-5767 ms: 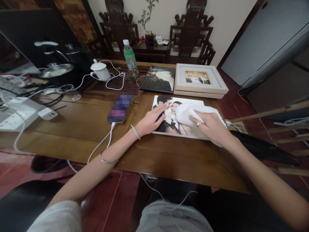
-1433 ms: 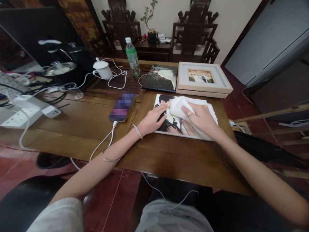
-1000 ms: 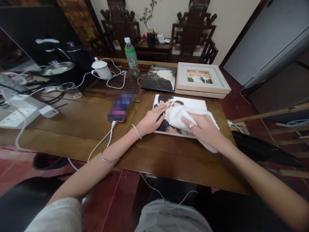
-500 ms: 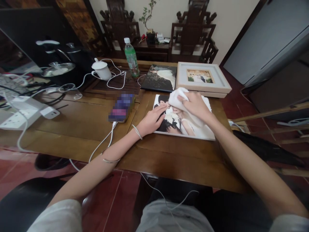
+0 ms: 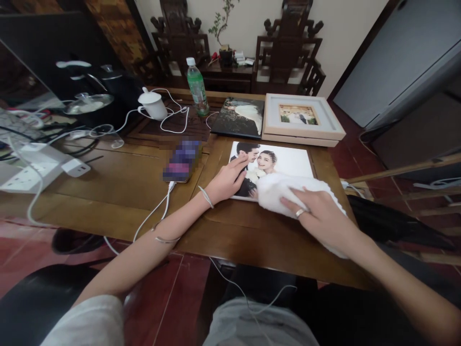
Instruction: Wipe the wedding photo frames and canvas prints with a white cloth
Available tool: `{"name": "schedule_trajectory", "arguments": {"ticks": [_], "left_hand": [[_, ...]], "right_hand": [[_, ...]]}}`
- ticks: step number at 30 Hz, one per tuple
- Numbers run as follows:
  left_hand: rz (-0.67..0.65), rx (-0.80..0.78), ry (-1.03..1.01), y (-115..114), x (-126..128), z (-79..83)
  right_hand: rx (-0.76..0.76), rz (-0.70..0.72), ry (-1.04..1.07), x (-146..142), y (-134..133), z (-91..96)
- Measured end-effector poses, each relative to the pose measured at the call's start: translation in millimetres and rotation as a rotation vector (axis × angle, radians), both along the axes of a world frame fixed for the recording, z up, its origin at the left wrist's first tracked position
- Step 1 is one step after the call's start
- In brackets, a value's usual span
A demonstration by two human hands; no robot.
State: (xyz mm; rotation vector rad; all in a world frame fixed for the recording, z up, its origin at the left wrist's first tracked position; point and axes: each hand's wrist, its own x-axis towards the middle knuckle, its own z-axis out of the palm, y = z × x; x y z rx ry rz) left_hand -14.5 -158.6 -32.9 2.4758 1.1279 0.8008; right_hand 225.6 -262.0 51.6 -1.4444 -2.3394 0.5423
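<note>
Right hand (image 5: 320, 216) spread flat on floppy cloth (image 5: 275, 190), left hand (image 5: 228, 180) open at photo panel's (image 5: 290, 161) 9 o'clock (stiff, probably slick; grab edges).

Framed picture (image 5: 300, 120) and album (image 5: 239, 117) are blocking beyond the photo print (image 5: 288, 161); phone (image 5: 182, 161) is crowding its left; near worktop (image 5: 252, 235) is lying open.

The right hand (image 5: 320, 218) holds a cloth (image 5: 279, 190) down on the near edge of a photo (image 5: 288, 161), which lies on the table (image 5: 118, 185). Just left of it, the left hand (image 5: 226, 182) rests flat on the photo's left edge, with a phone (image 5: 180, 161) farther left. Beyond the hands lie an album (image 5: 239, 117) and a frame (image 5: 300, 120), side by side.
</note>
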Motion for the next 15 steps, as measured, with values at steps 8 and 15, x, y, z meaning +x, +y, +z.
{"name": "schedule_trajectory", "arguments": {"ticks": [8, 15], "left_hand": [[0.001, -0.019, -0.028, -1.5, 1.6, 1.7], [0.035, 0.067, -0.266, -3.1, -0.1, 8.3]], "right_hand": [[0.163, -0.187, -0.016, 3.4, 88.0, -7.2], [0.146, 0.132, 0.018, -46.9, 102.4, -3.3]]}}
